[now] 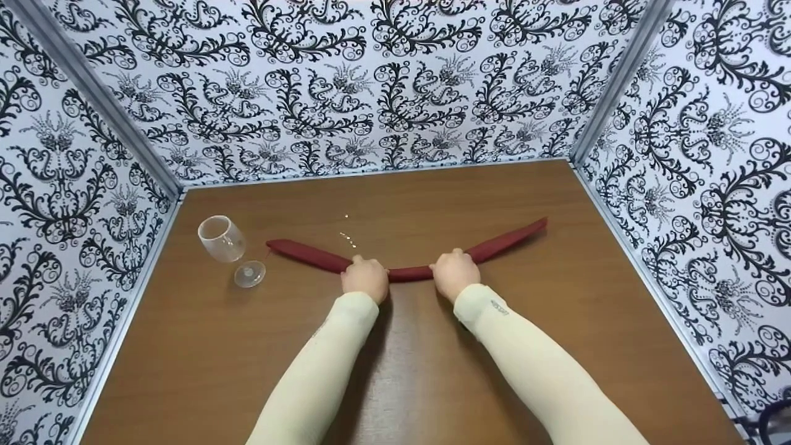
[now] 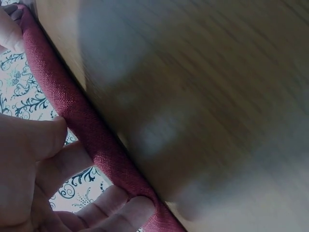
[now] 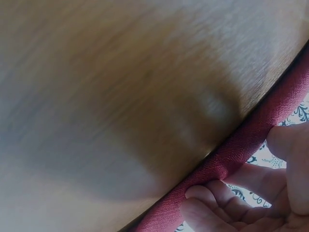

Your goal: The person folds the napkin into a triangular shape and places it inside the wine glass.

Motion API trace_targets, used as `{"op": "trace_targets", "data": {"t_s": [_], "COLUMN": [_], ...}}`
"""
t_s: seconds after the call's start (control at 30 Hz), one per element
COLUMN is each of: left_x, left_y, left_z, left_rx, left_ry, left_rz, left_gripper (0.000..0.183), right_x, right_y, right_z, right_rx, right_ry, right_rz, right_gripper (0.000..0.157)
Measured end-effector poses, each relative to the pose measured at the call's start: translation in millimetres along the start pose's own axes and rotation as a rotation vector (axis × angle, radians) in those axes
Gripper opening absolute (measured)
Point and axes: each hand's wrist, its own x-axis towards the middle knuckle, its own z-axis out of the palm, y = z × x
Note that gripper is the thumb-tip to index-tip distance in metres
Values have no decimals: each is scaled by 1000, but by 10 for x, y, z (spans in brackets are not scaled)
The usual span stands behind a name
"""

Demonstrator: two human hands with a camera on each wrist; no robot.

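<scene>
In the head view, the left hand [image 1: 366, 279] and right hand [image 1: 456, 274] each hide a stretch of the rolled red cloth [image 1: 411, 273]. The bottom edge cuts off both sleeves [image 1: 309, 377] and the near end of the worktop [image 1: 618, 321]; a dark object [image 1: 764, 421] in the lower right corner is cropped. The sleeve print [image 1: 499, 307] is too small to read, the pale specks [image 1: 348, 238] too small to identify. Both wrist views crop the cloth and blur the wood grain.

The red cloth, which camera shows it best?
The head view, because it shows both ends of the cloth. The left and right wrist views each show only part, close up, with weave visible.
</scene>
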Motion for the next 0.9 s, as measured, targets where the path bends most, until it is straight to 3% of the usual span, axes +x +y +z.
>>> {"op": "trace_targets", "data": {"t_s": [0.67, 0.9], "left_x": [120, 160], "left_y": [-68, -78], "left_z": [22, 30], "left_rx": [21, 21], "left_ry": [-21, -5], "left_rz": [87, 102], "left_gripper": [44, 36], "right_x": [21, 39], "right_y": [20, 34], "right_z": [-34, -31], "right_rx": [14, -11], "right_ry": [-6, -37], "right_rz": [-61, -73], "right_gripper": [37, 38]}}
